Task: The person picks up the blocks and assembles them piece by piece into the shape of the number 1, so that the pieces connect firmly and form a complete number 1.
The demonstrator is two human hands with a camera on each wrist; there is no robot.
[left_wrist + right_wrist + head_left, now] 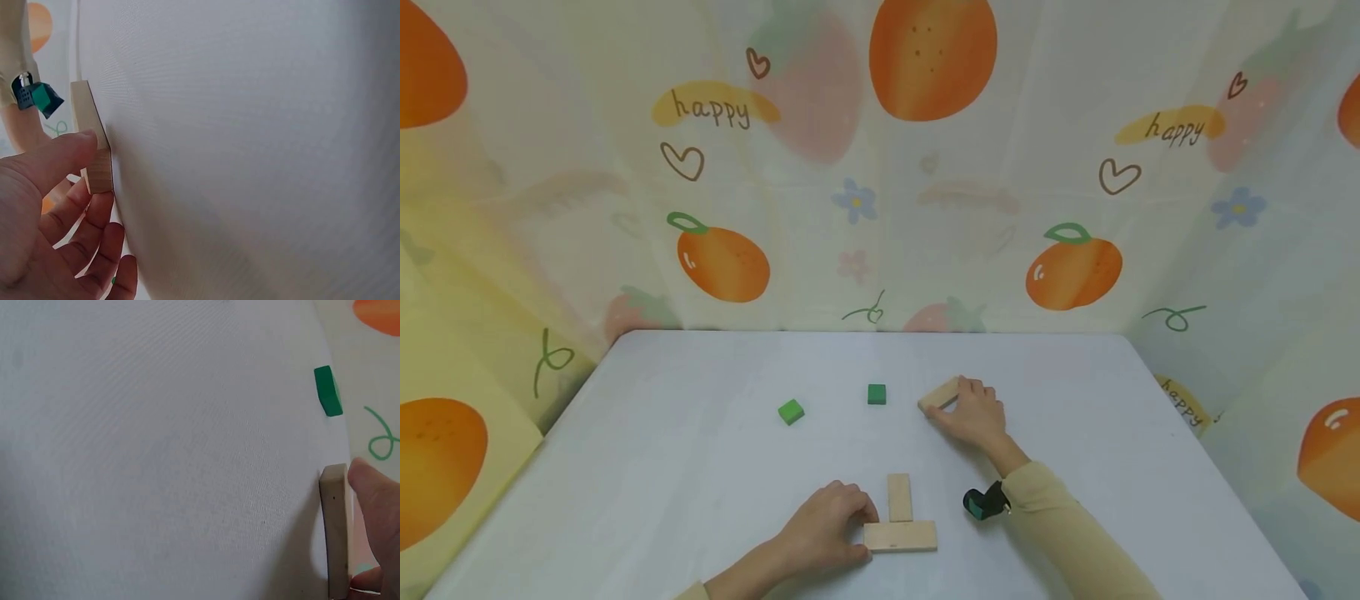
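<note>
My left hand [829, 527] is at the left end of a pale wooden block [900, 537] that lies crosswise on the table. In the left wrist view, the thumb [75, 150] presses one side of that block and the fingertips meet the other. A second wooden block [899, 497] stretches away from its far side, forming a T. Farther back on the right, my right hand [976, 414] grips a third wooden block [940, 395], which lies slanted. The thumb is at its near left end and the fingers at its far right end.
A green cube [877, 394] sits left of the right hand's block, and a lighter green cube [791, 412] lies farther left. The white table [662, 467] ends at a patterned curtain [808, 250]. A dark wrist camera [987, 502] hangs at the right sleeve.
</note>
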